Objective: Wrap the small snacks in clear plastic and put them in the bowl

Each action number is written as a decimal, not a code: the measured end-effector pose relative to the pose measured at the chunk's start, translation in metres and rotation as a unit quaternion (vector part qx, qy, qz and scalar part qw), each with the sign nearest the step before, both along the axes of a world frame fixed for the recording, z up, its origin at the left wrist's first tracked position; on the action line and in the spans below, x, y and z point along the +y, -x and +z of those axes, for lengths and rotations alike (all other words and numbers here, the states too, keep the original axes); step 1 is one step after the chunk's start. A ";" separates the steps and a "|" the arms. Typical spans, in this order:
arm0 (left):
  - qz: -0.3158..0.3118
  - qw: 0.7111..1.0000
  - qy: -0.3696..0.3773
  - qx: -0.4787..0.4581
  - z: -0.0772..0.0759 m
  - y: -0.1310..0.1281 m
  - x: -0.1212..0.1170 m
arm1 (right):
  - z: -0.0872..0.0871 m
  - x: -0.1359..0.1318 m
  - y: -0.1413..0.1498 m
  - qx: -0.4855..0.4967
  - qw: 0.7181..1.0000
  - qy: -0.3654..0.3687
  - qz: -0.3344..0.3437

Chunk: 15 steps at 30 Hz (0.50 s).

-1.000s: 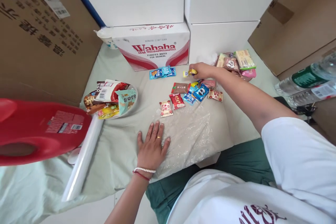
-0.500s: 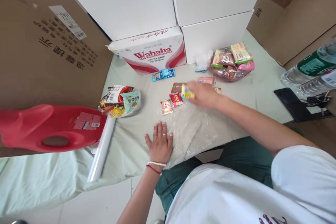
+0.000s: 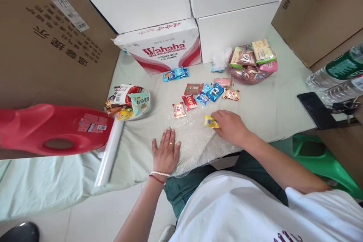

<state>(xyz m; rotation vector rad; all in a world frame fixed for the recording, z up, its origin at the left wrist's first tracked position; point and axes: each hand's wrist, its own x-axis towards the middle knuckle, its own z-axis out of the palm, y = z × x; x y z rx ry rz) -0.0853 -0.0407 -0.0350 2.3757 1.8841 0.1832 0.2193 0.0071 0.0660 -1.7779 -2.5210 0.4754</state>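
My right hand (image 3: 231, 126) is closed on a small yellow snack packet (image 3: 211, 122), just over a clear plastic bag (image 3: 195, 140) spread flat at the table's front edge. Flat on the cloth beside the bag's left side lies my left hand (image 3: 165, 150), fingers spread and holding nothing. Beyond the bag lie small snack packets: a cream-and-red one (image 3: 179, 110), a red one (image 3: 190, 102), a brown one (image 3: 193, 89), a dark blue one (image 3: 214, 92), a light blue one (image 3: 203, 99), a pink one (image 3: 222, 82) and another cream-and-red one (image 3: 231, 94).
A bowl of snacks (image 3: 147, 107) stands left, another bowl (image 3: 249, 78) back right. Blue packets (image 3: 176, 74) lie before the Wahaba-lettered carton (image 3: 170, 51). A red jug (image 3: 56, 128) and white roll (image 3: 109, 155) are left; a phone (image 3: 317, 109) and water bottles (image 3: 334, 70) right.
My right hand has come back toward me from the packets with the yellow packet, uncovering the blue ones. My left hand stays flat on the cloth; the view has shifted slightly.
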 end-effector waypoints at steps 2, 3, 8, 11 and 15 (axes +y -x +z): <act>-0.001 1.000 0.002 -0.004 0.000 -0.001 0.000 | 0.004 0.007 0.026 0.002 0.998 -0.013 0.062; -0.001 1.000 0.004 -0.005 0.000 -0.001 0.000 | 0.002 0.010 0.040 -0.003 0.996 -0.016 0.093; 0.006 1.000 0.006 -0.011 0.002 -0.001 -0.003 | -0.030 0.019 0.083 -0.010 0.986 -0.009 0.164; 0.005 1.000 0.000 -0.023 0.001 -0.001 -0.003 | -0.043 0.019 0.073 0.032 0.981 -0.001 0.189; -0.001 0.999 -0.008 -0.041 0.001 0.000 -0.003 | -0.044 0.016 0.047 0.077 0.978 -0.038 0.190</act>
